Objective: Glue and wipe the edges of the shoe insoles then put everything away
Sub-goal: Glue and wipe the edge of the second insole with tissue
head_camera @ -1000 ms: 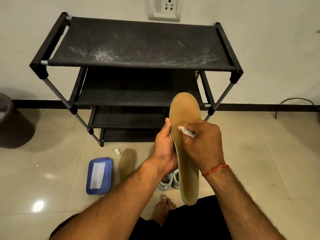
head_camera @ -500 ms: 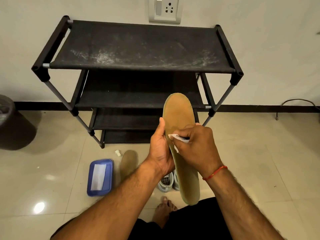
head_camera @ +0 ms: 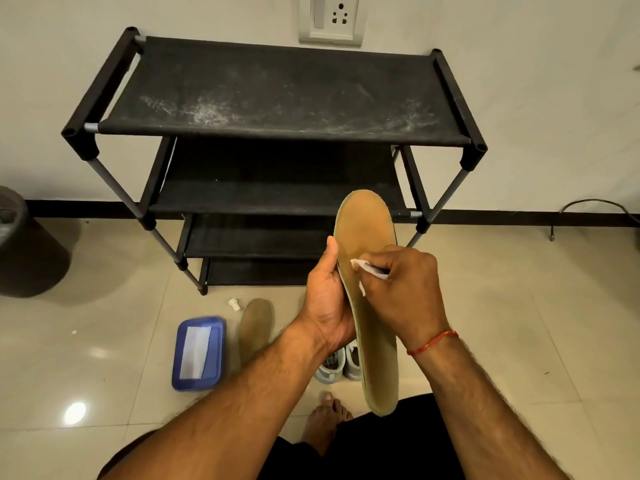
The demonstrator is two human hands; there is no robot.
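Note:
A tan insole [head_camera: 367, 233] stands upright in front of me, toe end up. My left hand [head_camera: 325, 303] grips its left edge at mid-length, thumb along the edge. My right hand [head_camera: 401, 292] pinches a small white glue tube [head_camera: 367, 268], its tip against the insole's left edge near my left thumb. A second tan insole [head_camera: 256, 327] lies on the floor, with a small white cap [head_camera: 234, 303] just beyond its toe. A blue lidded box [head_camera: 199, 353] with a white label sits left of it.
A black shoe rack [head_camera: 277, 98] with a dusty top shelf stands against the wall ahead. A pair of pale shoes [head_camera: 334, 365] rests on the tiles under my hands. My bare foot [head_camera: 325, 420] shows below. A dark bin [head_camera: 14, 237] stands far left, a cable [head_camera: 588, 206] at the right.
My hands and the insole shifted slightly left and back. The tube tip has stayed on the insole's left edge, close to my left thumb.

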